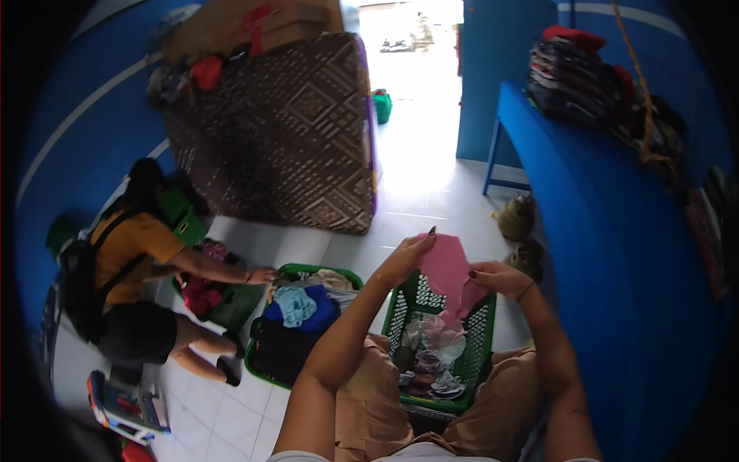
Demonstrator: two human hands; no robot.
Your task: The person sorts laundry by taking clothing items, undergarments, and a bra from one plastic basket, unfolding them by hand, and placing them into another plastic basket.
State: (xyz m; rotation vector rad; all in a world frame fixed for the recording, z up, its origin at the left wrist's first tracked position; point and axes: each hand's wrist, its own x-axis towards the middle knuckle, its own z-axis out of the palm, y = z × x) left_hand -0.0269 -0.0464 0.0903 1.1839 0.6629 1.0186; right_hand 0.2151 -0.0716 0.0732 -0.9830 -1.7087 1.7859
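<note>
A pink cloth garment [443, 266] hangs between my two hands, over the far end of a green plastic basket [484, 339]. My left hand [409, 256] pinches its upper left edge. At its right side, my right hand [499, 279] is closed on the fabric. The exact kind of garment cannot be made out. Inside the basket, between my knees, lie several small crumpled clothes [431, 348] in pale pink, white and grey. The lower tip of the pink cloth hangs down close to them.
To the left stands a second green basket [356, 276] of clothes, with a co-worker [138, 246] reaching toward it. A patterned mattress [269, 146] leans behind. A blue table [570, 200] with stacked clothes runs along the right. Two olive objects [516, 218] sit by it.
</note>
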